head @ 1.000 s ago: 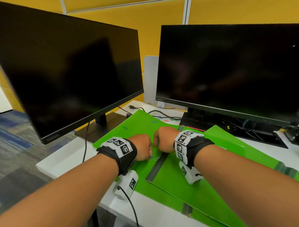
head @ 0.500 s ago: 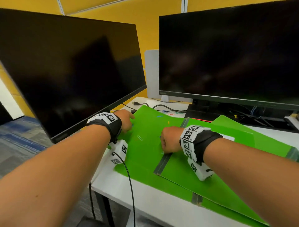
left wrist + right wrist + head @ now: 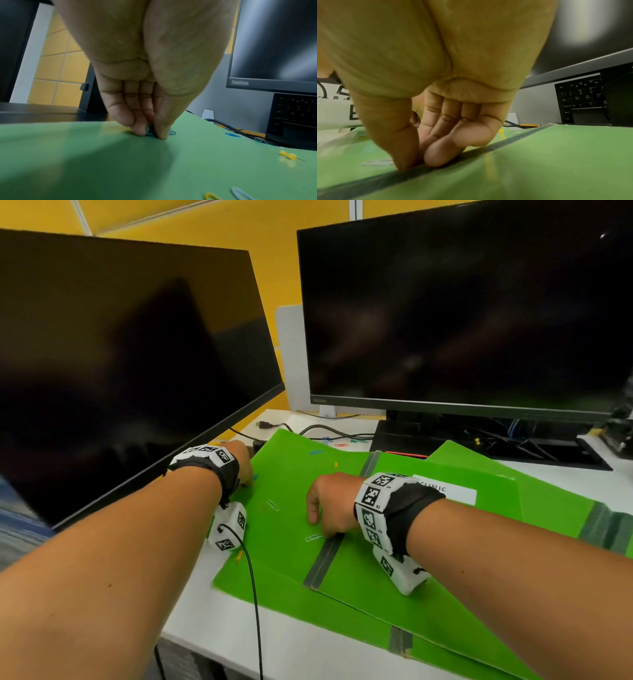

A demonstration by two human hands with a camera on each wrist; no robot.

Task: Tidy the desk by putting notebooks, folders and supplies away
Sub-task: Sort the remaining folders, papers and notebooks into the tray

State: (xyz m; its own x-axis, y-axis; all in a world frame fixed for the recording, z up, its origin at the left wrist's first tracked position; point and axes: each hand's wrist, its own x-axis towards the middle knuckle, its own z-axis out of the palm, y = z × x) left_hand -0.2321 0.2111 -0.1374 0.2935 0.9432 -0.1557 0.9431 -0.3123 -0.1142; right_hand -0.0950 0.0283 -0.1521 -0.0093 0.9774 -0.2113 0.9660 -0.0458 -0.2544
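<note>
My left hand (image 3: pixel 145 81) pinches a teal paper clip (image 3: pixel 149 130) on the green folder (image 3: pixel 291 542) near the left monitor (image 3: pixel 120 364), while my right hand (image 3: pixel 330 503), fingers curled, presses the upper folder's dark spine (image 3: pixel 323 559).

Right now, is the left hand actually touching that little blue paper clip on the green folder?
Touching. The left wrist view shows the left hand pinching the blue paper clip between thumb and fingertips, down against the green folder.

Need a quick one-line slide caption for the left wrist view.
Left hand pinches a teal paper clip off the green folder, with more clips and a yellow pushpin scattered nearby.
</note>
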